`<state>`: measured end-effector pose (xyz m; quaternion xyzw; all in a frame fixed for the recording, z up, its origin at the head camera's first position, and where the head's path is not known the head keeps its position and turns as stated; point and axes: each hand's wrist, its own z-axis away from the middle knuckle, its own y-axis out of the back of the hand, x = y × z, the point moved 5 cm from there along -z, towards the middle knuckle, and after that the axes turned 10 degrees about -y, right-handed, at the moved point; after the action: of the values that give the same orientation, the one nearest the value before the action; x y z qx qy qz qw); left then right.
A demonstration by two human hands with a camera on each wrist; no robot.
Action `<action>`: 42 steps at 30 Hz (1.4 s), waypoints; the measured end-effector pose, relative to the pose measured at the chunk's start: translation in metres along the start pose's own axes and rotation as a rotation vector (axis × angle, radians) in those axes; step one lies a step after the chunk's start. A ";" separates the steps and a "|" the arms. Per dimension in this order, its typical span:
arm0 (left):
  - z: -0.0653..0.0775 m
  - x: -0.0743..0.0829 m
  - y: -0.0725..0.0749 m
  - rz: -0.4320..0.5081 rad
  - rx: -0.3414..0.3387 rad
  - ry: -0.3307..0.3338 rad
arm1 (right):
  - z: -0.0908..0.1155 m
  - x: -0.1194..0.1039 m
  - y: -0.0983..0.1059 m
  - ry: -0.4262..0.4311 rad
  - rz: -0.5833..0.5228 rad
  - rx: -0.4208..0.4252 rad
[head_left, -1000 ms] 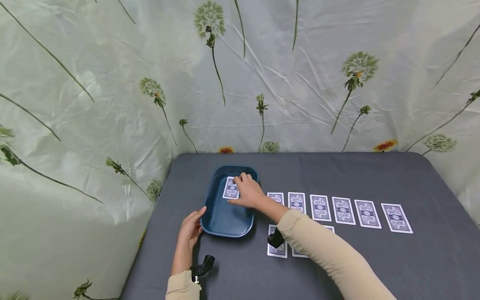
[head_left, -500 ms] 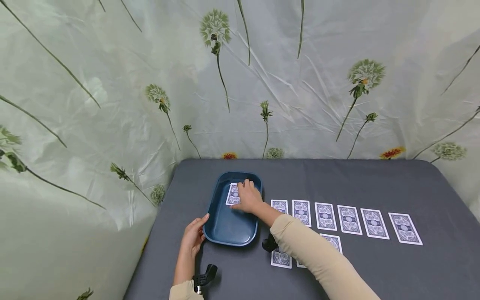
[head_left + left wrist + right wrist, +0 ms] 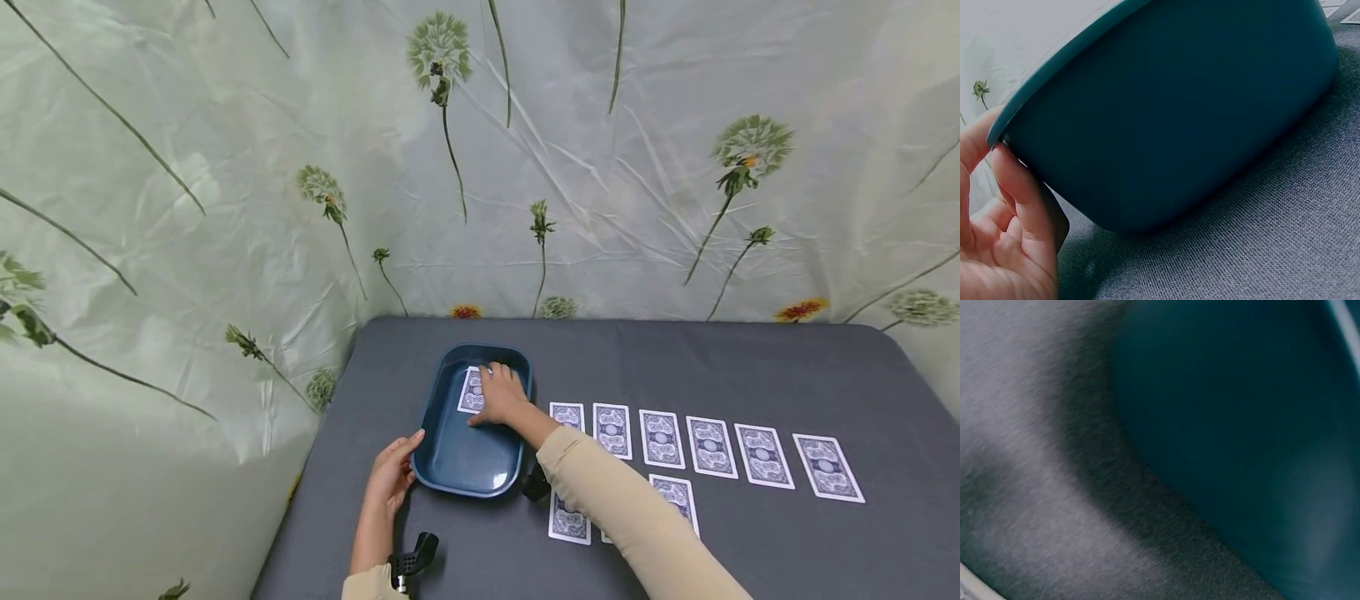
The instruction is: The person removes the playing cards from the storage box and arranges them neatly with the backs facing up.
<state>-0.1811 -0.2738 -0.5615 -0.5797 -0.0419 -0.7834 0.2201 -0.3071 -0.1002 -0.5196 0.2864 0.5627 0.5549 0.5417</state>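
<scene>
A dark blue tray (image 3: 465,462) stands at the left of the table. My left hand (image 3: 392,475) pinches its rim at the near left corner; in the left wrist view, the left hand (image 3: 1013,231) has that rim between thumb and fingers. Inside the tray, toward the far end, lies a playing card (image 3: 470,390) with its patterned back up. Over the card's right side is my right hand (image 3: 501,395), thumb and fingers spread apart, hiding part of the card. The right wrist view shows the tray's outer wall (image 3: 1229,437) but not the hand.
A row of several face-down playing cards runs right from the tray, one of them a card (image 3: 662,439) near the middle. Nearer lie more, including a card (image 3: 570,521) partly covered by the right sleeve (image 3: 622,508). Grey cloth (image 3: 750,367) covers the table; a flowered curtain hangs behind.
The right hand's fingers have spread, and the card stays lying in the tray. The left hand keeps its hold on the rim. The whole head view has shifted slightly.
</scene>
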 end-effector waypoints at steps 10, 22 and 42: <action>0.000 0.000 0.000 -0.040 0.026 -0.026 | 0.001 -0.001 0.001 -0.024 0.013 -0.005; 0.001 0.001 0.001 -0.050 0.041 -0.019 | 0.007 -0.004 0.015 0.058 -0.202 0.025; 0.003 0.004 -0.003 0.056 0.024 -0.004 | 0.071 0.098 0.103 0.250 -0.331 0.152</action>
<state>-0.1804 -0.2710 -0.5563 -0.5794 -0.0354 -0.7753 0.2489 -0.2946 0.0349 -0.4372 0.1589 0.7051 0.4456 0.5283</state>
